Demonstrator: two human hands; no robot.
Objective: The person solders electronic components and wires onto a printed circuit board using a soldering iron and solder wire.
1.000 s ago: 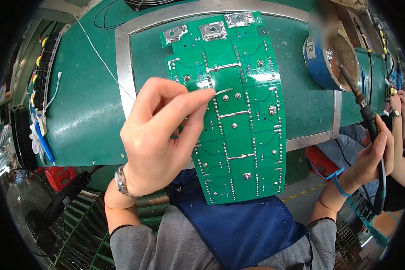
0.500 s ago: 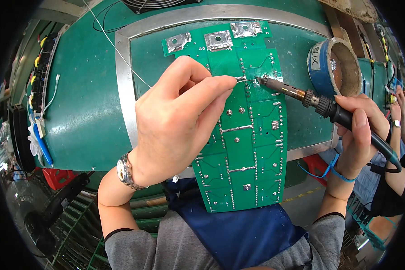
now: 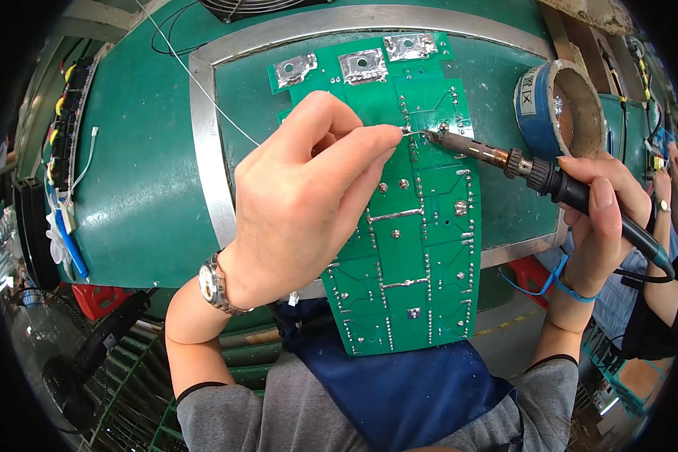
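A long green circuit board (image 3: 399, 248) lies solder side up before me, with rows of silver joints and large tinned pads at its far end. My left hand (image 3: 305, 188) is above the board's left side, thumb and forefinger pinching a thin solder wire (image 3: 217, 104) that trails to the upper left. The wire's short free end meets the tip of a soldering iron (image 3: 497, 156) near the upper middle of the board. My right hand (image 3: 609, 197) is closed round the iron's black handle from the right, with the tip pointing left.
Right of the board stands a blue-and-grey round container (image 3: 539, 109). A metal frame (image 3: 207, 135) borders the green worktop. Far left are a strip of black and yellow parts (image 3: 66, 120) and a blue pen-like tool (image 3: 71, 245). A fan (image 3: 248, 7) is at the back; another person's arm (image 3: 661, 279) shows at far right.
My left hand has moved slightly right with the solder wire, and the iron's tip has shifted slightly left. The board has barely moved.
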